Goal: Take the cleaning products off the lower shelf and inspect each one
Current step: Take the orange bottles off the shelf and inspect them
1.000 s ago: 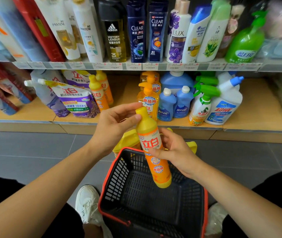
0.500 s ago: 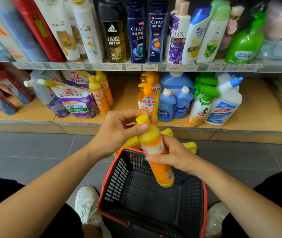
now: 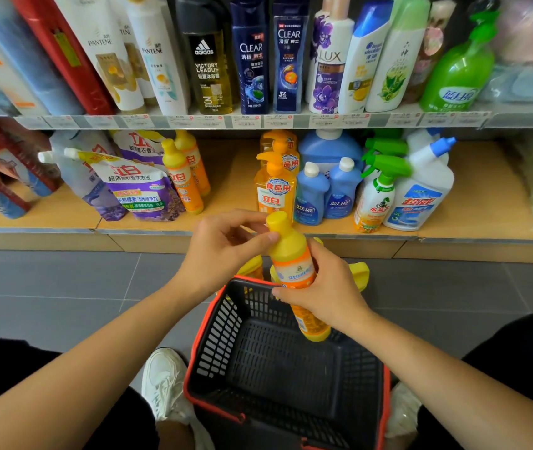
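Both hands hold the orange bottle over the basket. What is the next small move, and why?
Probably turn the orange bottle so more label shows: the right hand wraps its middle and hides much print, while the left hand pinches its neck below the cap.

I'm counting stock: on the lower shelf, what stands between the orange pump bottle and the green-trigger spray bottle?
Head view: two small blue bottles side by side, a bigger blue bottle behind them.

Grey tiled floor point(image 3: 63, 287) lies below a pale wooden lower shelf point(image 3: 486, 196); price tags line the upper shelf point(image 3: 291, 121).
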Action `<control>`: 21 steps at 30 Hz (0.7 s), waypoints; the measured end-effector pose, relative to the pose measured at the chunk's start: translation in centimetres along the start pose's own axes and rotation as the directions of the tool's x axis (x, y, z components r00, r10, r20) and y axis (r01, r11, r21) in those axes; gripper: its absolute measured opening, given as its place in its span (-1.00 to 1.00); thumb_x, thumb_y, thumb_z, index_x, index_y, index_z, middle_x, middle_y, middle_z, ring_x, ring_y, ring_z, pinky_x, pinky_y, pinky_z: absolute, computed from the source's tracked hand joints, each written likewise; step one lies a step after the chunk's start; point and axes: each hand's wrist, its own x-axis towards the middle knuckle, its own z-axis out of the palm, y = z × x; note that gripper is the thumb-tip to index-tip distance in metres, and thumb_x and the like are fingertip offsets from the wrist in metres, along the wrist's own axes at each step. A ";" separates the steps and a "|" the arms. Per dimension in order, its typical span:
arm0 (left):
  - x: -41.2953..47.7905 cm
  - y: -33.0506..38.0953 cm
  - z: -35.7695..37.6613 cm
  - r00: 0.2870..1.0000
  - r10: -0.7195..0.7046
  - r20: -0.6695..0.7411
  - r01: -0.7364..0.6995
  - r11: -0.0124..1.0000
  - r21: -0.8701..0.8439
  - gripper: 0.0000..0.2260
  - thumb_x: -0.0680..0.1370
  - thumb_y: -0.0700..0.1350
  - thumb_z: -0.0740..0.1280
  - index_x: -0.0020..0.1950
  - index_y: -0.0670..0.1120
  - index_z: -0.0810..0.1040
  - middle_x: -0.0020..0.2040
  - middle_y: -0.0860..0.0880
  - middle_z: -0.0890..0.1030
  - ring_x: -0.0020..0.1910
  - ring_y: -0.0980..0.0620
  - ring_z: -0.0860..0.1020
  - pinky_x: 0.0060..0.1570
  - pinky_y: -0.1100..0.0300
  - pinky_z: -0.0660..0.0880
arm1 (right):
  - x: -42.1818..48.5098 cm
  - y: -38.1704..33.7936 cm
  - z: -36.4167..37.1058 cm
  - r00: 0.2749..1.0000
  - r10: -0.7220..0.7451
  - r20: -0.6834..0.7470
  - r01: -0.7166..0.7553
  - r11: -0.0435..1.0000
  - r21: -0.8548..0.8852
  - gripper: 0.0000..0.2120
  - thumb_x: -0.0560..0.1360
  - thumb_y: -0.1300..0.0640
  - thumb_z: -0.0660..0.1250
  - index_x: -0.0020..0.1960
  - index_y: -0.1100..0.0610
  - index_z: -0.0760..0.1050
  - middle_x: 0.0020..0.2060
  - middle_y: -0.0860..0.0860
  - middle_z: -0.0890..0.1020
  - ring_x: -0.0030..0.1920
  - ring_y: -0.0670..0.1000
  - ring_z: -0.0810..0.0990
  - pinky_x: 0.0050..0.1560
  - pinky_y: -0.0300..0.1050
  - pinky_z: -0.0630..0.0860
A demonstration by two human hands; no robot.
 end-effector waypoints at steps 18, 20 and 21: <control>0.1 -0.5 0.0 0.987 -0.121 -0.105 0.114 0.991 -0.066 -0.87 0.63 -0.16 0.34 0.10 0.03 0.65 -0.10 -0.02 0.68 -0.10 -0.03 0.67 -0.18 0.09 0.67 | 0.4 -0.4 0.0 0.967 0.024 0.254 -0.063 0.988 0.144 -0.37 0.28 -0.01 0.60 0.26 -0.15 0.41 0.07 -0.09 0.68 0.06 -0.09 0.67 0.08 0.01 0.63; 0.2 -0.4 0.0 0.992 -0.110 -0.065 0.106 0.992 -0.062 -0.82 0.66 -0.18 0.29 0.18 -0.01 0.64 -0.04 0.01 0.69 -0.02 -0.04 0.66 -0.11 0.09 0.66 | 0.5 -0.7 0.2 0.970 0.013 0.242 -0.061 0.980 0.192 -0.39 0.28 0.02 0.60 0.25 -0.18 0.45 0.08 -0.08 0.69 0.10 -0.06 0.67 0.13 0.05 0.62; 0.2 -0.3 0.0 0.995 -0.093 -0.048 0.090 0.994 -0.066 -0.81 0.67 -0.18 0.27 0.20 -0.02 0.63 -0.02 0.04 0.70 0.00 -0.02 0.67 -0.10 0.14 0.66 | 0.5 -0.8 0.3 0.973 0.004 0.229 -0.052 0.977 0.205 -0.39 0.27 0.00 0.60 0.25 -0.19 0.46 0.09 -0.08 0.69 0.12 -0.04 0.66 0.15 0.07 0.62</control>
